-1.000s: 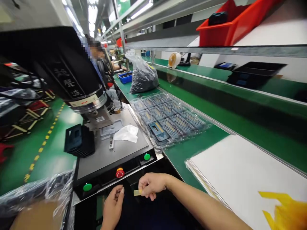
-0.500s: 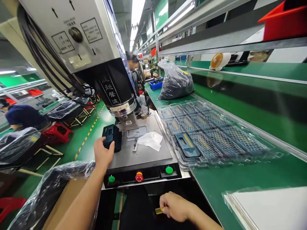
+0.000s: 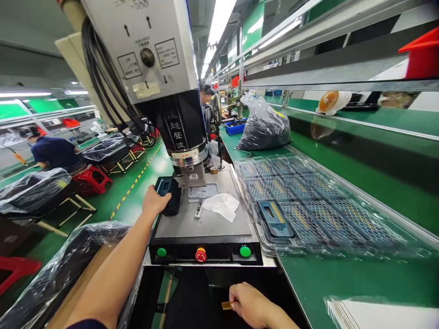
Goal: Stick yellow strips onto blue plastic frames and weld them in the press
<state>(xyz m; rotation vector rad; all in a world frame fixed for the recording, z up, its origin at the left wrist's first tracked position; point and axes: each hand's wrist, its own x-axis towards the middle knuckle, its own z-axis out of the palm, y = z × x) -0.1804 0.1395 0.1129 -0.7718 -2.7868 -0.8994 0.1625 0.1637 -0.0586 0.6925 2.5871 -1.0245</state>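
At the left side of the press's metal plate, my left hand point(image 3: 155, 201) closes its thumb and fingers around the upper part of a stack of black plastic housings point(image 3: 168, 195). The top housing has a rectangular window. Lower down, in front of the machine, my right hand point(image 3: 250, 301) pinches a small gold-coloured strip point(image 3: 226, 305) by one end. On the plate, right of the stack, lie a light grey fixture point(image 3: 202, 192) and a crumpled white cloth or tissue point(image 3: 222, 205). Above them hangs the ultrasonic welder's head point(image 3: 195, 176).
Green buttons point(image 3: 245, 251) and a red emergency stop point(image 3: 200, 254) line the machine's front. Right of it lies a clear blister tray point(image 3: 308, 201) of dark parts. A filled plastic bag point(image 3: 264, 125) stands behind. A plastic-lined box point(image 3: 85, 260) is at lower left. A person point(image 3: 55, 148) sits far left.
The view has swung left, so the scene sits further right. My left hand stays on the housing stack, and my right hand still pinches the gold-coloured strip.
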